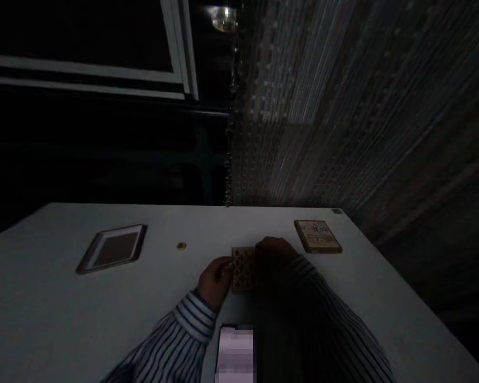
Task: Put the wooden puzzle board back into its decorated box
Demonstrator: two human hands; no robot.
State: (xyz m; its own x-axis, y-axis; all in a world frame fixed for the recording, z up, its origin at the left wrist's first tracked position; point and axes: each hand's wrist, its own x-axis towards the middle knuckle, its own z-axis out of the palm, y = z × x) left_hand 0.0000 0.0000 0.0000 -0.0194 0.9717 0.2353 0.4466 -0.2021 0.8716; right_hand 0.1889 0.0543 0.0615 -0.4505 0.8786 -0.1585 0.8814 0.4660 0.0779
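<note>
In the head view a small rectangular board (pixel 242 270) lies on the white table, with rows of round, dark-marked pieces on its face. My left hand (pixel 214 283) grips the board's left edge between thumb and fingers. My right hand (pixel 277 252) is in deep shadow, curled at the board's upper right and covering that side. What its fingers hold, if anything, is hidden. Away to the left of the board sits a single small round yellowish piece (pixel 181 246).
An open shallow box or tray (pixel 141 242) lies at the table's left. A flat box with a printed cover (pixel 318 236) sits at the right. A lit phone (pixel 235 354) is at the near edge. Behind the table (pixel 163 308) hangs a string curtain (pixel 303 117). The room is dark.
</note>
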